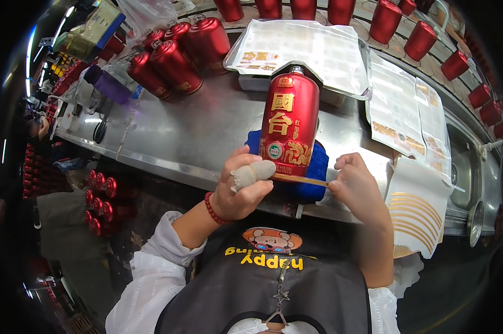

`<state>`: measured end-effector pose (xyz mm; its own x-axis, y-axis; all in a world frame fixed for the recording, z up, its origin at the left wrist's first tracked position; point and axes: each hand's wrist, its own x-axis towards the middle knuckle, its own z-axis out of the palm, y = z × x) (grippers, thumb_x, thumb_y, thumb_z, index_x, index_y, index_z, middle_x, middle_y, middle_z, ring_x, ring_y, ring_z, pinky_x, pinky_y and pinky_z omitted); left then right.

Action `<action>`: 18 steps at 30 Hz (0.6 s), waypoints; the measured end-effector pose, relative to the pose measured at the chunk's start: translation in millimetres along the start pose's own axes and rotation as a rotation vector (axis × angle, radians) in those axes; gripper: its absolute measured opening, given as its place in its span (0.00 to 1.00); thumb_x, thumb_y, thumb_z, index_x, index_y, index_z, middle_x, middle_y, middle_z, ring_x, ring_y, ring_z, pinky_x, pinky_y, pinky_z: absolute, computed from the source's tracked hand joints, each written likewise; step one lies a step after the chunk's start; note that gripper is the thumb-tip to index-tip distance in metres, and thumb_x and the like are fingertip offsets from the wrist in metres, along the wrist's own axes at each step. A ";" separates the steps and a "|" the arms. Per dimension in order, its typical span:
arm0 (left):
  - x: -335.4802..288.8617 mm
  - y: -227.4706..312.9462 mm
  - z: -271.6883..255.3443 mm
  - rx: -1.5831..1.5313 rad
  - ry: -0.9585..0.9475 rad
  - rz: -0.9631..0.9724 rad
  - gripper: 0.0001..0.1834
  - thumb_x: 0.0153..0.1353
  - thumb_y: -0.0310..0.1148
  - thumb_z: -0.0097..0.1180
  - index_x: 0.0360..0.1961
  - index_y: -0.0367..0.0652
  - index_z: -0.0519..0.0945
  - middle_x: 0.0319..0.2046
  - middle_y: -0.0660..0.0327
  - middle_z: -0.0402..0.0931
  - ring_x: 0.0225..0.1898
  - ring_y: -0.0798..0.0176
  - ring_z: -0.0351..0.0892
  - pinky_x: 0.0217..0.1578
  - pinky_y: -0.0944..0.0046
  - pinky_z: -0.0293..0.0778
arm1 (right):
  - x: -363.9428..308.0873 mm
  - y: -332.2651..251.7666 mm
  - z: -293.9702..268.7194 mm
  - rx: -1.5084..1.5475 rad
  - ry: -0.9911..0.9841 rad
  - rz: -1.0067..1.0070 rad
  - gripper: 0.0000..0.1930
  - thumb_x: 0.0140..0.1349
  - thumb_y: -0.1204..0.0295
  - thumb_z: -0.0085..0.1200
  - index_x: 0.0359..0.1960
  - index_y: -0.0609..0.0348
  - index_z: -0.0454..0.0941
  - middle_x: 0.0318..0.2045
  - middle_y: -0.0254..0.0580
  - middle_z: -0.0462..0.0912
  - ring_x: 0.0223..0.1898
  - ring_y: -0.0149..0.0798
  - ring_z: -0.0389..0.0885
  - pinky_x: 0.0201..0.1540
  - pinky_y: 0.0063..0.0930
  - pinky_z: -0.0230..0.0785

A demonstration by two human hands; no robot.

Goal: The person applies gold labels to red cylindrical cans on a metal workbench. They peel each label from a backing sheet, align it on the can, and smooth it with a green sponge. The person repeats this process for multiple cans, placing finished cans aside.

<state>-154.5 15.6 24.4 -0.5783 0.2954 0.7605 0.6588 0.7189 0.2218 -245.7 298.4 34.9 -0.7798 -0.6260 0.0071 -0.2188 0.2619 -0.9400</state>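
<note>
A red bottle [289, 114] with gold lettering lies tilted on a blue cloth [318, 178], its base toward me and its neck pointing away. Along the base runs a thin gold strip [301, 179]. My left hand [237, 186] presses the strip's left end against the bottle's lower edge with closed fingers; one finger wears a pale cloth wrap [253, 175]. The strip's right end is pinched between the thumb and fingers of my right hand [362, 189], off the bottle's right side.
More red bottles [176, 64] stand at the back left of the metal table [173, 145]. Behind the bottle, a tray carries a label sheet [312, 47]. To the right are another label sheet [399, 111] and a white sheet of gold strips [415, 214]. Several bottles [421, 42] line a curved conveyor.
</note>
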 end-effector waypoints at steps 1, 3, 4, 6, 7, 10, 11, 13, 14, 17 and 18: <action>0.0 0.9 -4.1 0.024 -0.036 0.041 0.13 0.56 0.26 0.65 0.42 0.51 0.78 0.48 0.57 0.80 0.55 0.52 0.76 0.64 0.43 0.68 | -2.2 -3.3 -1.3 0.043 -0.001 0.037 0.13 0.63 0.67 0.63 0.28 0.60 0.73 0.46 0.39 0.68 0.46 0.33 0.70 0.41 0.23 0.68; 8.0 0.6 -7.8 0.029 -0.067 0.143 0.13 0.51 0.26 0.64 0.39 0.52 0.80 0.47 0.59 0.81 0.54 0.55 0.76 0.61 0.47 0.72 | -4.5 -2.9 -1.2 0.087 0.002 0.072 0.13 0.63 0.67 0.63 0.27 0.60 0.73 0.45 0.39 0.68 0.45 0.33 0.70 0.41 0.23 0.67; 9.6 -0.6 -9.4 0.031 -0.090 0.183 0.14 0.51 0.26 0.64 0.39 0.52 0.80 0.47 0.60 0.81 0.54 0.55 0.76 0.61 0.48 0.72 | -5.1 -1.1 -1.2 0.086 0.007 0.070 0.13 0.63 0.67 0.63 0.27 0.60 0.73 0.45 0.39 0.68 0.45 0.32 0.70 0.41 0.22 0.67; 16.8 -2.8 -11.0 0.031 -0.122 0.258 0.16 0.47 0.26 0.64 0.39 0.52 0.80 0.48 0.59 0.81 0.54 0.56 0.76 0.61 0.50 0.73 | -5.9 0.8 -0.4 0.090 0.013 0.067 0.13 0.63 0.67 0.63 0.27 0.60 0.73 0.45 0.39 0.68 0.45 0.32 0.70 0.41 0.22 0.67; 20.8 -4.5 -11.6 0.018 -0.146 0.264 0.15 0.49 0.26 0.64 0.40 0.51 0.80 0.48 0.59 0.81 0.53 0.56 0.76 0.60 0.50 0.72 | -5.5 0.9 0.0 0.092 0.013 0.066 0.13 0.63 0.68 0.63 0.27 0.60 0.73 0.45 0.39 0.68 0.45 0.33 0.70 0.41 0.23 0.67; 24.0 -6.1 -10.5 -0.016 -0.124 0.186 0.15 0.55 0.29 0.64 0.45 0.49 0.78 0.47 0.57 0.81 0.52 0.55 0.76 0.60 0.50 0.72 | -6.8 -1.0 0.1 0.076 0.016 0.023 0.13 0.63 0.68 0.63 0.27 0.60 0.73 0.45 0.40 0.68 0.45 0.34 0.70 0.43 0.24 0.67; 20.0 -4.7 -5.0 -0.025 -0.052 0.096 0.15 0.58 0.30 0.63 0.47 0.48 0.77 0.47 0.57 0.80 0.51 0.55 0.76 0.60 0.49 0.72 | -6.9 -2.9 -0.6 0.067 0.015 0.000 0.12 0.63 0.68 0.63 0.27 0.60 0.73 0.46 0.40 0.69 0.45 0.34 0.70 0.44 0.24 0.66; 12.4 -5.7 -2.2 -0.047 0.026 -0.106 0.20 0.68 0.39 0.60 0.55 0.42 0.72 0.49 0.54 0.77 0.53 0.53 0.74 0.61 0.51 0.68 | -7.7 -15.0 -5.0 0.060 0.001 -0.053 0.12 0.62 0.69 0.63 0.27 0.59 0.73 0.45 0.41 0.69 0.46 0.36 0.71 0.47 0.26 0.66; 1.2 -1.8 1.8 -0.295 0.075 -0.371 0.23 0.69 0.41 0.58 0.58 0.40 0.70 0.51 0.52 0.75 0.55 0.53 0.73 0.62 0.52 0.66 | -6.8 -23.8 -6.2 0.058 -0.019 -0.084 0.12 0.62 0.69 0.63 0.27 0.59 0.73 0.45 0.42 0.69 0.47 0.36 0.71 0.49 0.27 0.65; -3.9 -2.1 4.9 -0.494 0.052 -0.675 0.34 0.71 0.51 0.53 0.66 0.36 0.64 0.59 0.47 0.67 0.61 0.50 0.67 0.66 0.53 0.57 | -1.8 -57.1 -9.7 0.089 -0.042 -0.148 0.12 0.61 0.69 0.64 0.27 0.60 0.73 0.45 0.45 0.71 0.50 0.40 0.71 0.53 0.30 0.64; -4.8 -4.3 4.2 -0.465 0.010 -0.653 0.35 0.71 0.53 0.52 0.67 0.36 0.63 0.61 0.46 0.66 0.63 0.49 0.66 0.68 0.51 0.54 | 0.9 -63.8 -9.7 0.103 -0.053 -0.177 0.12 0.61 0.69 0.64 0.27 0.60 0.73 0.45 0.46 0.71 0.51 0.41 0.72 0.55 0.31 0.64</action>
<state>-156.6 13.8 17.3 -0.9135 -0.1013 0.3941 0.3231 0.4082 0.8538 -238.1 288.2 98.2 -0.7019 -0.6941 0.1601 -0.2866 0.0694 -0.9555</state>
